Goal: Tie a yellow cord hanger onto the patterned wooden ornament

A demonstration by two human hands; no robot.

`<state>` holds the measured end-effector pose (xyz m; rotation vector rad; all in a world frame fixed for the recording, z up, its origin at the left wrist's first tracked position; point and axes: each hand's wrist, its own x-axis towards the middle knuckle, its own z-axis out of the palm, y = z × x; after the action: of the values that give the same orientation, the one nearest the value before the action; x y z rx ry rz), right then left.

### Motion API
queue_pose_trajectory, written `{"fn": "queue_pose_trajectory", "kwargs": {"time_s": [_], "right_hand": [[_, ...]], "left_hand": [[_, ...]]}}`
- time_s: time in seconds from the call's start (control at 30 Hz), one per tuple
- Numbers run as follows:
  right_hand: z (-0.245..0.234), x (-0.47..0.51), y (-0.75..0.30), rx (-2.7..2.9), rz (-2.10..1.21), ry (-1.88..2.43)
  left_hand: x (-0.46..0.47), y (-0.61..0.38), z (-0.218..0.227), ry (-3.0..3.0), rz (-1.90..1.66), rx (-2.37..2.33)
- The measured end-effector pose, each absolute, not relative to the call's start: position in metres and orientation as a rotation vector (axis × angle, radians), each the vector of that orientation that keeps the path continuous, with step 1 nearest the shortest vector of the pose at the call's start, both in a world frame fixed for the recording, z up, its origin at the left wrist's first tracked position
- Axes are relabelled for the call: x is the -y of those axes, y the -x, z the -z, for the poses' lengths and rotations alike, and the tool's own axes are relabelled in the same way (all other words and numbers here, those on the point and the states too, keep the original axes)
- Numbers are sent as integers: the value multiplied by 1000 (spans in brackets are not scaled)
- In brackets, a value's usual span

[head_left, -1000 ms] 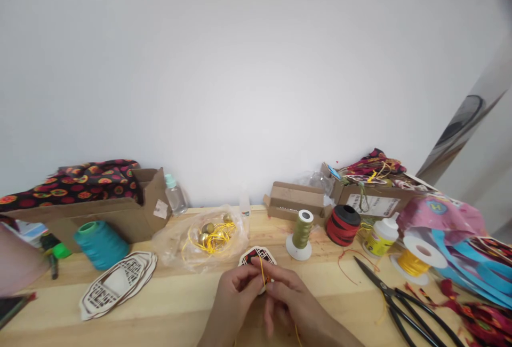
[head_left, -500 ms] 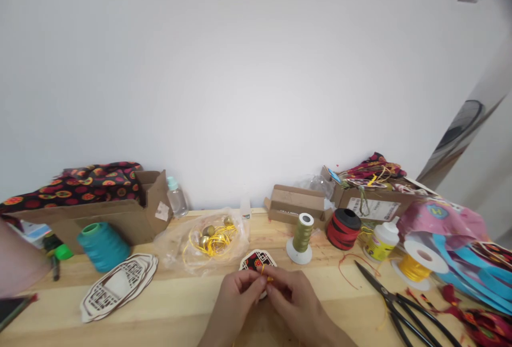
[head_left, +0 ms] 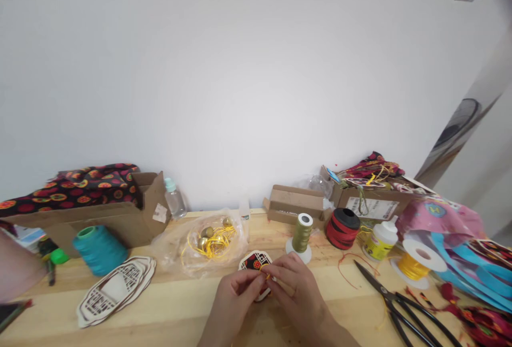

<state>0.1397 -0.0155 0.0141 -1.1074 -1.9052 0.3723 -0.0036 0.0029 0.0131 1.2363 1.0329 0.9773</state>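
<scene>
Both left hand (head_left: pixel 234 298) and right hand (head_left: pixel 298 294) pinching thin yellow cord (head_left: pixel 264 269), round fretwork disc (head_left: pixel 252 260)

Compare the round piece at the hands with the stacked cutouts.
The round piece is small, filled red and black; the cutouts are larger, bare wood. The round piece has yellow cord pinched over it by the left hand and right hand; the cutouts lie stacked, untouched. Both have lattice fretwork.

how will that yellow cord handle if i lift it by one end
Probably floppy: the yellow cord bends into a tight loop between the left hand and right hand. Likely very light and thin, so it needs a pinch grip. It may hold some curl, like the strands in the plastic bag.
</scene>
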Motion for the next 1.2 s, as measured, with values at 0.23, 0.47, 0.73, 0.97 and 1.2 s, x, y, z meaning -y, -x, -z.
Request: {"fn": "queue_pose_trajectory", "kwargs": {"time_s": [0.23, 0.47, 0.73, 0.97, 1.2], "right_hand": [[-9, 14, -140, 1902, -374, 1122], [-15, 17, -140, 1840, -476, 1246], [-18, 19, -137, 1624, -612, 1261], [-14, 13, -135, 1337, -970, 1251], [-29, 18, -143, 1189, -1396, 999]], "left_hand": [[-4, 7, -11, -1206, -976, -1036], [-3, 5, -9, -1152, -1055, -1026], [0, 1, -15, -1162, -1047, -1052], [0, -1, -6, -1270, -963, -1080], [-1, 3, -13, -1143, -1001, -1053]]}}
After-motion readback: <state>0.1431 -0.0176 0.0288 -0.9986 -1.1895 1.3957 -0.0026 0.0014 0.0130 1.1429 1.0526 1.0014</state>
